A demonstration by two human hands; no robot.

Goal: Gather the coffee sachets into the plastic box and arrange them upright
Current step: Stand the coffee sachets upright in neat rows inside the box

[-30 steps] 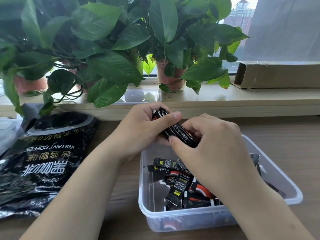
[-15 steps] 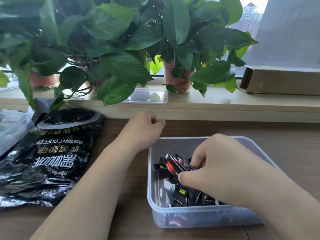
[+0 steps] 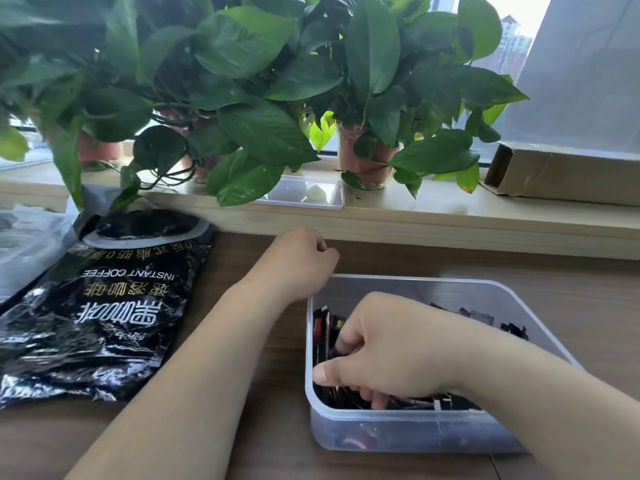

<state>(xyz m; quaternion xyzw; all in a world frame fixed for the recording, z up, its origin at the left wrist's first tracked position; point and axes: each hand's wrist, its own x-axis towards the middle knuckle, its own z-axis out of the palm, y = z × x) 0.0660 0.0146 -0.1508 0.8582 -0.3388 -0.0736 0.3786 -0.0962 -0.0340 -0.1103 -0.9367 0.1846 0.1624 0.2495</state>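
A clear plastic box [image 3: 408,433] stands on the wooden table at the lower right. Black and red coffee sachets [image 3: 323,336] fill it; a few stand on edge against its left wall, others lie loose at the far right [image 3: 512,329]. My right hand [image 3: 391,351] reaches down into the box with its fingers curled around a bunch of sachets at the left side, hiding most of them. My left hand [image 3: 301,261] rests as a closed fist on the table just outside the box's far left corner, holding nothing.
A large black instant coffee bag [image 3: 100,317] lies flat on the left. Clear plastic wrap [image 3: 24,251] lies at the far left. On the windowsill stand potted plants [image 3: 363,161], a small clear lid [image 3: 308,194] and a cardboard box [image 3: 561,174].
Both hands held a bundle of sachets above the box. My right hand carried it down into the box's left side, and my left hand let go and settled on the table.
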